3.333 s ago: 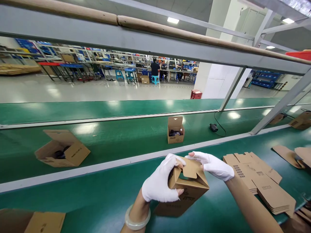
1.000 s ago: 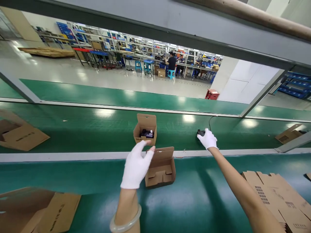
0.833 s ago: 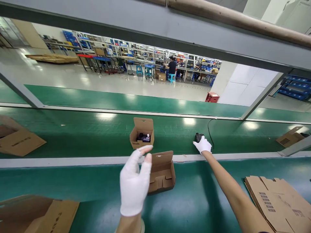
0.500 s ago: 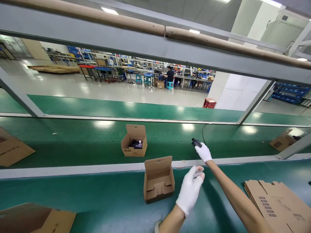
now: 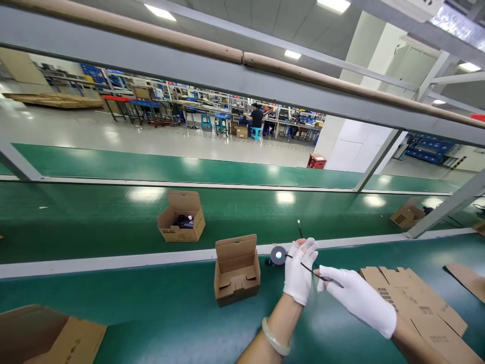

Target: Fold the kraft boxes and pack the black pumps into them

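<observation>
My left hand (image 5: 301, 273), in a white glove, is closed round a black device. The device's round end (image 5: 278, 255), with a pale bright centre, sticks out to the left; the rest is hidden by the glove. My right hand (image 5: 358, 301), also gloved, pinches a thin black cable (image 5: 308, 269) that runs across to my left hand. A cable end with a white tip (image 5: 299, 222) rises above the left fingers. Just left of the device stands an open cardboard box (image 5: 237, 273) with folded flaps inside.
On the green belt beyond, another open box (image 5: 182, 222) holds dark items. Flat folded cartons (image 5: 417, 303) lie stacked at right. A carton (image 5: 49, 336) sits at the near left. A grey rail (image 5: 151, 50) crosses overhead, with a slanted post (image 5: 447, 207) at right.
My right hand has brought the black device from the far belt to my left hand, which now grips it. My right hand now holds the cable. The view has shifted right.
</observation>
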{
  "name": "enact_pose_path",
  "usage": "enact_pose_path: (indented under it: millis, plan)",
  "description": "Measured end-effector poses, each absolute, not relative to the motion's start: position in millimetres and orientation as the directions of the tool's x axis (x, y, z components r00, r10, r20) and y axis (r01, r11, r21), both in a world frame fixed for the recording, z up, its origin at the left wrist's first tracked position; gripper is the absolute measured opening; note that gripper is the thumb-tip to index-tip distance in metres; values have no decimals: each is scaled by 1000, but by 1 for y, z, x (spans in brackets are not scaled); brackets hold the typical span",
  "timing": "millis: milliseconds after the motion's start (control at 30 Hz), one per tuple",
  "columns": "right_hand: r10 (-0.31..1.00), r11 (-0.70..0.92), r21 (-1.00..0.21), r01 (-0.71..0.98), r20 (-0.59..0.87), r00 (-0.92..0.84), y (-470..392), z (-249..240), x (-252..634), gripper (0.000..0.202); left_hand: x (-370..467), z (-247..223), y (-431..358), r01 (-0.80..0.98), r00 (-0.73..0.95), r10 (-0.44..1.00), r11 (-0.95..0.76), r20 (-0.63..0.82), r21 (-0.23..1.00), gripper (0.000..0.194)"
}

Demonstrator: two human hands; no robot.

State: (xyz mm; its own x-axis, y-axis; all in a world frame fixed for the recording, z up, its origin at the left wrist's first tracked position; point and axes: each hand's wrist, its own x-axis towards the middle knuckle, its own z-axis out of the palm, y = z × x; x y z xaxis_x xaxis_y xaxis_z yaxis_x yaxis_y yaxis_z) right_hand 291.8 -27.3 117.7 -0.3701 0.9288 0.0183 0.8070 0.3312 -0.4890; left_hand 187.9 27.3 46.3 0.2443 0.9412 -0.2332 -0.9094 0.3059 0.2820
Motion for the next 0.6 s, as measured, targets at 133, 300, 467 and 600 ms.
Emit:
enact_pose_path:
  millis: [133,300,467,600]
  plan:
    - [918,366,-533,763,72,-390,-43,141,298,24,172,53,12,-768,570,817,567,-83,297,27]
    - [847,495,-500,710,95,-524,-56,161,296,26,170,39,-8,-644,761,646,763,63,-56,69]
    - [810,558,-365,746,43,-585,-69,150,296,34,162,2,-22,-777,628,683,529,-373,-341,75]
    - [787,582,-316,749,-11,-616,-85,137,306,31,151,-17,-34,-812,578,701,443,-418,-380,74]
